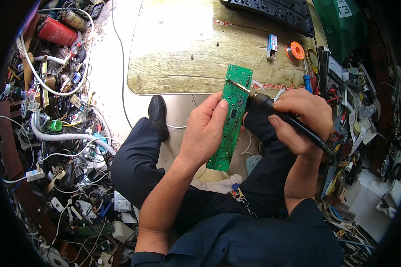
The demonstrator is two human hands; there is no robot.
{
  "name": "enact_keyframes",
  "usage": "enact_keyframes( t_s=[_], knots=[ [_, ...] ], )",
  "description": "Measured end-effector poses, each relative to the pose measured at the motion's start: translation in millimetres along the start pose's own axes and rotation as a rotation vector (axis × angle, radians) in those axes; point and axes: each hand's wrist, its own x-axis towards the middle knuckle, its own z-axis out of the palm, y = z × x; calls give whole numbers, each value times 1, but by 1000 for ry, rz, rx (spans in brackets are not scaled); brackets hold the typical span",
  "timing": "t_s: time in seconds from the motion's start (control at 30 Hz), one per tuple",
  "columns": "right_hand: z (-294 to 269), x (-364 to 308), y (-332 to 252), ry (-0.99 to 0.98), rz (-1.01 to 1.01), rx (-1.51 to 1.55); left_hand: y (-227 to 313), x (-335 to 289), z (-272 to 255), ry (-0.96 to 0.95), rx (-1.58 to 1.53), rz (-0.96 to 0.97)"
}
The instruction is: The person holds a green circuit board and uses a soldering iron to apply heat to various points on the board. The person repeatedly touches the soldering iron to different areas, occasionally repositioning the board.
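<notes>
A long, narrow green circuit board [231, 133] stands nearly upright in front of me, above my lap. My left hand [205, 127] grips its left long edge, the thumb lying on the board's face and the other fingers mostly behind it. A soldering iron [294, 122] with a black handle lies in my right hand [305, 118], held like a pen. Its metal tip points up and left and reaches the upper left part of the board; whether it touches a joint there, I cannot tell.
Beyond the board is a wooden table [173, 53] bearing an orange solder spool [295, 50], a small matchbox-like box [272, 46], a blue-handled screwdriver [307, 82] and a black panel [272, 13]. Heaps of cables and parts [75, 178] crowd the left; a multimeter [335, 66] stands right.
</notes>
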Motion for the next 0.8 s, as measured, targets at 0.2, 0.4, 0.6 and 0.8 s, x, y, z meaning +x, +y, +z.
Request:
enact_keyframes(
  t_s=[0.2,0.4,0.6,0.8],
  knots=[
    [-3,3,-5,-16,-1,-42,-13,1,2,-34,-62,-43],
    [-12,5,-25,-15,14,-132,-14,-1,10,-97,-155,-41],
    [-3,-1,-19,-15,-18,-140,-48,14,0,-117,-573,-260],
    [-22,-15,-27,334,23,152,-45,9,6,-376,-807,-208]
  ],
)
